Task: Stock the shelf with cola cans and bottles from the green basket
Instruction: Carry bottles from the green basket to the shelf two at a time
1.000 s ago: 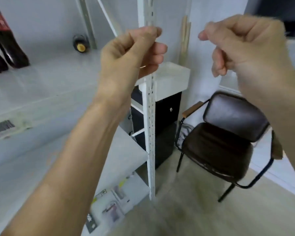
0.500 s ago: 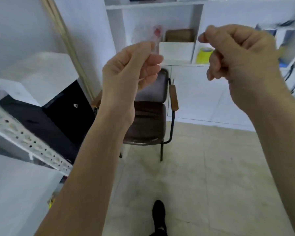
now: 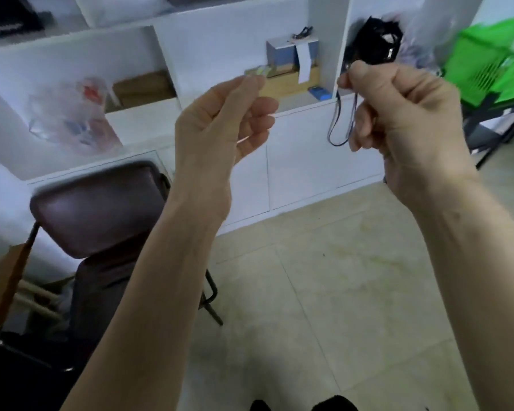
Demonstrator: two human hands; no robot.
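Note:
Both my hands are raised in front of me at chest height, and neither holds anything. My left hand [image 3: 220, 120] has its fingers loosely curled. My right hand [image 3: 398, 108] is closed into a loose fist. The green basket [image 3: 487, 63] shows at the far right edge, blurred, resting on a dark stand; my right hand is to its left and apart from it. No cola can or bottle is in view, and the stocking shelf is out of sight.
A white wall unit [image 3: 294, 161] with open cubbies holds boxes, a plastic bag and a black device with hanging cables [image 3: 374, 46]. A brown padded chair [image 3: 101, 209] stands at the lower left. Bare tiled floor [image 3: 353, 292] stretches between me and the unit.
My view has swung right, away from the white shelf with cola bottles, past the chair, to the wall unit; the green basket has come into sight. Both hands stay raised and curled.

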